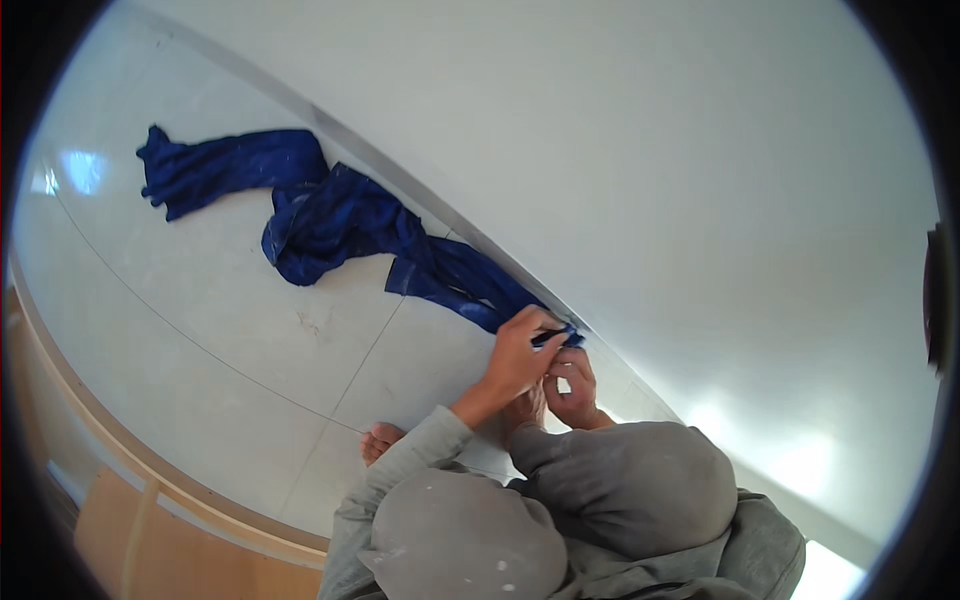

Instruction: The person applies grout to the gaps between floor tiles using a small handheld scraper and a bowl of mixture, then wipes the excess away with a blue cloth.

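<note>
A long, crumpled dark-blue cloth [350, 225], which looks like a garment, lies twisted along the floor beside the wall's base. Its near end reaches my hands. My left hand [520, 352] is closed on that end, with fingers bent over the fabric close to the wall. Just below and to the right, my right hand [573, 392] makes a pinch, thumb and fingers curled into a ring. Its fingertips meet at the tip of the cloth and are partly hidden there. Both hands are low, over my bare foot [524, 408].
A white wall [700, 180] rises on the right with a grey skirting strip [490, 255] at its foot. Pale glossy tiles [230, 290] cover the floor. At the lower left is a wooden-edged panel [210, 540]. My bent knees [465, 540] are close below my hands.
</note>
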Tool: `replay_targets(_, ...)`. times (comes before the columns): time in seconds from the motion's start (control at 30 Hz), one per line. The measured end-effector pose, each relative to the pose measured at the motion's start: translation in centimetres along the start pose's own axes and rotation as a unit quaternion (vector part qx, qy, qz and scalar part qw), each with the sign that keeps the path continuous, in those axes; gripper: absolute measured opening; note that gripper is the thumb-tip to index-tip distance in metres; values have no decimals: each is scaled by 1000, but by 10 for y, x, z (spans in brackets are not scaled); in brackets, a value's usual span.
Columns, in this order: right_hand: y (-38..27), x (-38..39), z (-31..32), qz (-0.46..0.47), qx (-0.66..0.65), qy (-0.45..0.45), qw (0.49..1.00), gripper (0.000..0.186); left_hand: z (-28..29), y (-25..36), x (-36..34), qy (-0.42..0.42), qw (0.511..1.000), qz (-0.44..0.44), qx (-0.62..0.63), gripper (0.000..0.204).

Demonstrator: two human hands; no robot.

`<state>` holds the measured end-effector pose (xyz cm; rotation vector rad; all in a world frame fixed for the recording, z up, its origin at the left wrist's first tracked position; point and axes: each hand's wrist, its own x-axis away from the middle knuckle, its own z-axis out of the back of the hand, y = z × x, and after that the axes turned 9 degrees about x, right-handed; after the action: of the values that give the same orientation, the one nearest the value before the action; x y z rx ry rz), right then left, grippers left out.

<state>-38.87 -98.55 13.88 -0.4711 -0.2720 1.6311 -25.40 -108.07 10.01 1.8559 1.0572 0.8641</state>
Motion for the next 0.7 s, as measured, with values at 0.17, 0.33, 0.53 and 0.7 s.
replay_targets(0.17,-34,-47,-11,-32,92,-107,989,46,68,55,12,-31,986,-51,-154,19)
replay_targets(0.33,4,-72,-44,52,133,-167,976,55,172,119,30,135,950,-56,-276,21)
replay_targets(0.53,25,-33,-14,10,147,-226,963,59,237,160,70,246,925,-31,-287,23)
replay_targets(0.7,46,34,-50,20,142,-134,980,52,248,199,77,313,929,-7,-198,24)
